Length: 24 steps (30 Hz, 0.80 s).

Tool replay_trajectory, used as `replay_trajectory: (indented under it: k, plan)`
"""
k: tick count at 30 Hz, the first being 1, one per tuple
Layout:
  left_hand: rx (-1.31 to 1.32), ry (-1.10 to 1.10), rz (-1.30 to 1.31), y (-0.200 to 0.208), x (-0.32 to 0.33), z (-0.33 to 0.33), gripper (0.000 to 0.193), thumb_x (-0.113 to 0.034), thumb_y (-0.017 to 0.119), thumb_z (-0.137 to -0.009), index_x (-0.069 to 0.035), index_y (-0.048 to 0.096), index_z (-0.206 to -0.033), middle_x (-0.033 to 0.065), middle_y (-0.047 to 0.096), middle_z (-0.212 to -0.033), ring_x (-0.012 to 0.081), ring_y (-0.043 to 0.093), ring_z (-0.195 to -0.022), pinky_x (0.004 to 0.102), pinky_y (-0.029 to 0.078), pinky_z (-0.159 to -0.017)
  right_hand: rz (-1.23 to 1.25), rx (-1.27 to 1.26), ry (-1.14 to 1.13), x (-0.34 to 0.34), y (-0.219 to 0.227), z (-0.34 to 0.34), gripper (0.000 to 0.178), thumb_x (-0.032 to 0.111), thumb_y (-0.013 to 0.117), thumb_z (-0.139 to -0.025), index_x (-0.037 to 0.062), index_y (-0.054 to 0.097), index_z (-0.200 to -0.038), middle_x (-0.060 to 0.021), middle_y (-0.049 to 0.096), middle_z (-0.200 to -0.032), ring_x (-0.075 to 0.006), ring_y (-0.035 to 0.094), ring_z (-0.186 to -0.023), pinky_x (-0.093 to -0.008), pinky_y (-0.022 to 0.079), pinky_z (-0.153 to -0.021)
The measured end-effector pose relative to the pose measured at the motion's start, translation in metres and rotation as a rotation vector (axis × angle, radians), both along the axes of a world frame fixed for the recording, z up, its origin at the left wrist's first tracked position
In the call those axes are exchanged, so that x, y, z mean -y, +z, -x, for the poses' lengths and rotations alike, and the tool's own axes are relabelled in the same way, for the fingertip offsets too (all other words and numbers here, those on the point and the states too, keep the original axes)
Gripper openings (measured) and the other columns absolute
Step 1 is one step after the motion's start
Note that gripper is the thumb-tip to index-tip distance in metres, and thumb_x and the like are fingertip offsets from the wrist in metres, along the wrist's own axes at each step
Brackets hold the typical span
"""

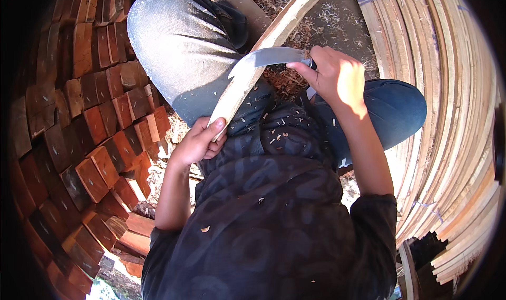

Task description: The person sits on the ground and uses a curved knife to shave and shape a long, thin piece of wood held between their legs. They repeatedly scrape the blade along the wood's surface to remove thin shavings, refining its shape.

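Note:
My left hand (199,142) is closed round the near end of a long pale wooden strip (235,93), thumb on top. The strip slants away to the upper right, across my lap. In my right hand (337,79) is the handle of a curved knife (274,56), mostly hidden by the fingers. Its broad steel blade lies over the strip at mid-length, the hooked tip pointing left and down. Whether the edge is biting into the wood, I cannot tell. Small curled shavings (282,135) are scattered on my dark clothes.
Stacked reddish-brown wood blocks (100,168) rise close on my left. Bundles of long pale wooden strips (421,63), bound with thin ties, stand along my right side. My bent knees (174,47) spread to both sides. Shavings litter the ground (337,23) ahead.

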<state>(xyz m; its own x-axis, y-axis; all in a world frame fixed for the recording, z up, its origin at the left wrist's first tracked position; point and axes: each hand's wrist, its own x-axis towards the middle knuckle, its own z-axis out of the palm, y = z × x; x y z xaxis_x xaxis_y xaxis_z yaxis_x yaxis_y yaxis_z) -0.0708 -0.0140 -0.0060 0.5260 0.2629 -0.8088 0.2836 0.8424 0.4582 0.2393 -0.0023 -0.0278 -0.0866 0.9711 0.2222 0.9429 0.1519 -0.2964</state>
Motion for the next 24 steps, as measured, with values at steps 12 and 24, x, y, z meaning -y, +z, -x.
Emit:
replay_trajectory:
  k: [12, 24]
  plan:
    - [-0.015, -0.05, 0.037, 0.001, -0.004, -0.002, 0.05, -0.054, 0.046, -0.096, -0.011, 0.04, -0.069, -0.0051, 0.03, -0.052, 0.0035, 0.024, -0.04, 0.0223, 0.015, -0.035, 0.042, -0.092, -0.064, 0.005, -0.009, 0.003, 0.049, 0.052, 0.065, -0.083, 0.0077, 0.054, -0.064, -0.0088, 0.056, -0.053, -0.0266, 0.059, -0.045, -0.0356, 0.047, -0.042]
    - [-0.039, -0.04, -0.011, 0.002, -0.003, -0.007, 0.051, -0.054, 0.048, -0.095, -0.011, 0.04, -0.071, -0.0049, 0.033, -0.055, 0.0034, 0.025, -0.044, 0.0216, 0.018, -0.038, 0.059, -0.11, -0.195, -0.002, -0.015, -0.01, 0.048, 0.052, 0.065, -0.082, 0.0091, 0.053, -0.064, -0.0075, 0.056, -0.056, -0.0261, 0.06, -0.049, -0.036, 0.047, -0.045]
